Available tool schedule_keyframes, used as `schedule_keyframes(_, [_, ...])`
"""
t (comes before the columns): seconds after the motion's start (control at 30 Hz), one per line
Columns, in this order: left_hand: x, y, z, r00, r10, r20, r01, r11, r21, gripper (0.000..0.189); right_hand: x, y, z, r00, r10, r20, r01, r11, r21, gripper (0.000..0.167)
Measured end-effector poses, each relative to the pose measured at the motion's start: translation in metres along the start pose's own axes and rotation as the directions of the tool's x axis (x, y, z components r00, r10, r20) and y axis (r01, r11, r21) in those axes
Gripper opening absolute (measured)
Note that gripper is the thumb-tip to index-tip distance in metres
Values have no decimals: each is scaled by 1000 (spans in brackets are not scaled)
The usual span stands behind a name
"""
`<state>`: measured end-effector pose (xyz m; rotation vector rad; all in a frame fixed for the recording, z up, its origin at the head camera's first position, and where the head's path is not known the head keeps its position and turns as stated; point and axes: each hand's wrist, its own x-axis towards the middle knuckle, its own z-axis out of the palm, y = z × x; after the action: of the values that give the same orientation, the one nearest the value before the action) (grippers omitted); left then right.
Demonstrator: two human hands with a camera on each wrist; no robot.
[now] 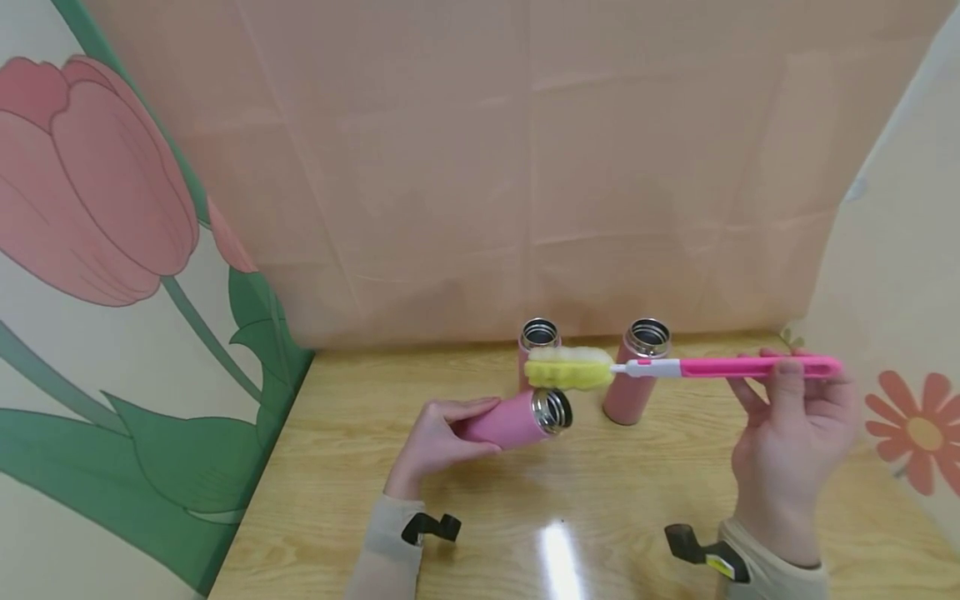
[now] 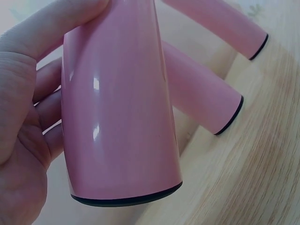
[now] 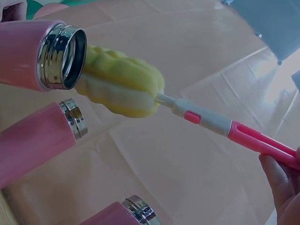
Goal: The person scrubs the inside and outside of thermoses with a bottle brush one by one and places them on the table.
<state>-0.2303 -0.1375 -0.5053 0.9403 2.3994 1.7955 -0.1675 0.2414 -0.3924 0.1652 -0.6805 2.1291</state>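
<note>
My left hand (image 1: pixel 442 437) grips a pink thermos flask (image 1: pixel 504 422), tilted with its open steel mouth toward the right. In the left wrist view the black-edged base of this flask (image 2: pixel 124 117) fills the middle. A bottle brush (image 1: pixel 720 367) with a pink and white handle is pinched by my right hand (image 1: pixel 798 437) near the handle's end. Its yellow and white sponge head (image 1: pixel 572 368) points left, just above the flask's mouth. In the right wrist view the sponge (image 3: pixel 122 84) is outside the flask, partly behind the rim.
Two more pink flasks stand uncapped on the wooden table (image 1: pixel 337 467): one (image 1: pixel 633 387) behind the brush, another (image 1: pixel 527 350) partly hidden behind the sponge and the held flask. A peach-coloured sheet (image 1: pixel 420 183) hangs at the table's back edge; painted walls flank both sides.
</note>
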Motion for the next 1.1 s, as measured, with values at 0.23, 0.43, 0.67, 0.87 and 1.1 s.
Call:
schedule_keyframes(0.23, [0,0,-1,999,43,-29,-43,999,-5,63,0,-2,-1,999,-10,-36,8,999,-53,33])
schedule_keyframes(0.43, [0,-1,-2,995,82,-62,-83,997,-11,63,0,-6,2,994,-62,-95,52,992,-111,37])
schedule_keyframes(0.67, [-1,-2,-3,991,9,-131,-14,999,-39,62,-6,-9,10,992,-85,-98,71,987,-142,38])
schedule_keyframes(0.87, [-2,-1,-5,982,-33,-184,27,999,-36,61,-10,-13,12,994,-97,-51,84,975,-205,37])
schedule_keyframes(1.1, [-1,-1,-5,972,10,-234,-8,1000,7,61,-12,-17,13,991,-137,4,134,964,-228,35])
